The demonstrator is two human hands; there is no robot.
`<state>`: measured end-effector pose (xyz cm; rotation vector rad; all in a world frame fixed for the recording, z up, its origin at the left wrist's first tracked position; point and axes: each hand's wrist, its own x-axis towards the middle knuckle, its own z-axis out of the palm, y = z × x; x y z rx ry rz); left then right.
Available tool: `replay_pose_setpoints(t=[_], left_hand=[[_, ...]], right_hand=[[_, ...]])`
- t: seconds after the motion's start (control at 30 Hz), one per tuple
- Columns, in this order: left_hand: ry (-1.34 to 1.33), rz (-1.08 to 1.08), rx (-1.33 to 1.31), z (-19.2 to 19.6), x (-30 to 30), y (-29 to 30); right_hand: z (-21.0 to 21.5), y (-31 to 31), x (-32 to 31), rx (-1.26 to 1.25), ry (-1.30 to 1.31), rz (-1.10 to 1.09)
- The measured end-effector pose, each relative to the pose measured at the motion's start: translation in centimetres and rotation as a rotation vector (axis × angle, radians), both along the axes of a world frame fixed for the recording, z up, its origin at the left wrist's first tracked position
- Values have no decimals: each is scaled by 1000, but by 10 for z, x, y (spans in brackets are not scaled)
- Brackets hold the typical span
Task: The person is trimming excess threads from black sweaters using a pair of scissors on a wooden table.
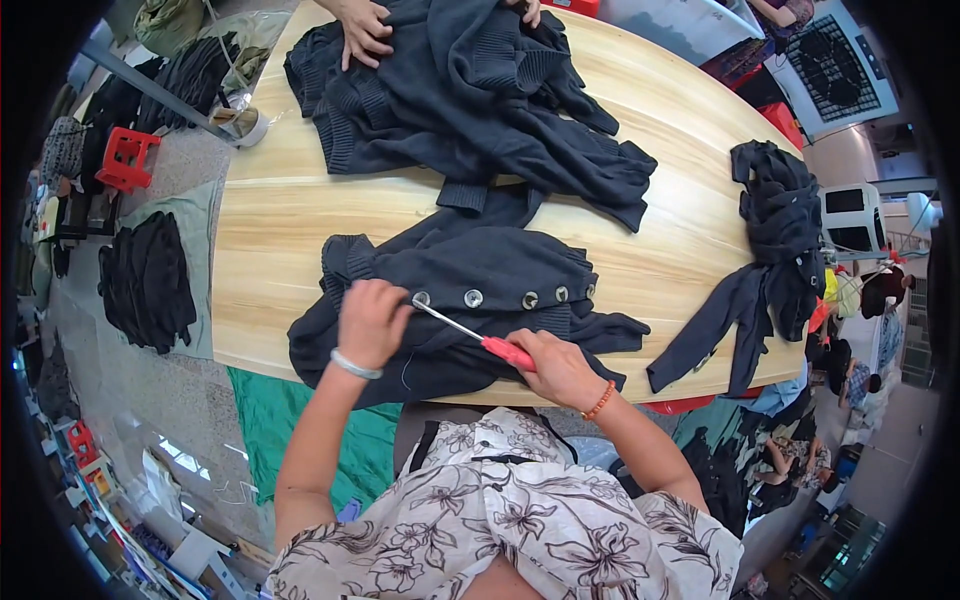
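A dark navy knitted cardigan [480, 262] lies in front of me on the wooden table, with a row of several round buttons along its band. My right hand [558, 368] is closed around the red handle of a tool with a long thin metal shaft [503, 350]. Its tip touches or nearly touches the leftmost button [422, 299]; the exact kind of tool is unclear. Beside that button my left hand [372, 318], slightly blurred, presses its bent fingers on the cardigan. A loose pale thread hangs on the fabric below.
Across the table [265, 230], another person's hands [363, 32] rest on a heap of dark knitwear [450, 100]. More dark garments [778, 225] lie at the right edge. To the left stand a red stool [128, 158] and a floor pile of dark clothes [147, 282].
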<state>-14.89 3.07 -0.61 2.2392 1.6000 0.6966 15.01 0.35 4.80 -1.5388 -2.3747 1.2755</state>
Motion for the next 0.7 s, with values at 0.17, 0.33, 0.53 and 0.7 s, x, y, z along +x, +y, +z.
replay_pose_setpoints(t=[0.17,0.33,0.53,0.7], left_hand=[[-163,-19,-265,-40,30,3],[-114,-67,-561,-34,21,14],[-55,-198,-176,-10,40,16],[-372,-40,-380,-20,89,15]], right_hand=[[3,-12,22,59,-91,-35],[5,-26,22,-24,-122,41],[0,-41,33,-11,18,-200],[5,-51,65,-18,-104,-251]])
